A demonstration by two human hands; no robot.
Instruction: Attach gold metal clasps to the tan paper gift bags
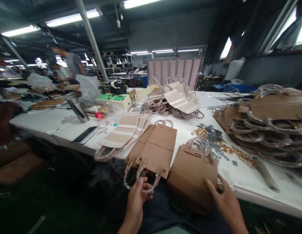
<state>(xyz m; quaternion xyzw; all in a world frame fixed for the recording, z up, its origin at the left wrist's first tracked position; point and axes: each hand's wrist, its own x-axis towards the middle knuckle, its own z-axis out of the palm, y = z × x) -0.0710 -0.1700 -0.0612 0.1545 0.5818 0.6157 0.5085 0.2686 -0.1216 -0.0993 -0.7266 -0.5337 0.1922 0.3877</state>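
Note:
My left hand (137,199) is closed round a plastic-wrapped handle (153,186) at the near end of a flat brown bag panel (159,148). That panel lies over a similar one at the table's front edge. To the right, a shaped brown handbag (190,182) leans tilted at the edge, its wrapped handles (198,143) towards the table and a small metal fitting (193,152) near its top. My right hand (225,196) grips the handbag's right side, thumb on its face; the other fingers are partly hidden behind it.
Gold and grey metal fittings (222,146) lie loose beyond the handbag. Right of them are a tube (265,174) and a stack of brown bags (280,107). Beige panels (124,130), a steel tumbler (78,110) and a green-topped machine (114,99) stand left. Co-workers (72,63) are behind.

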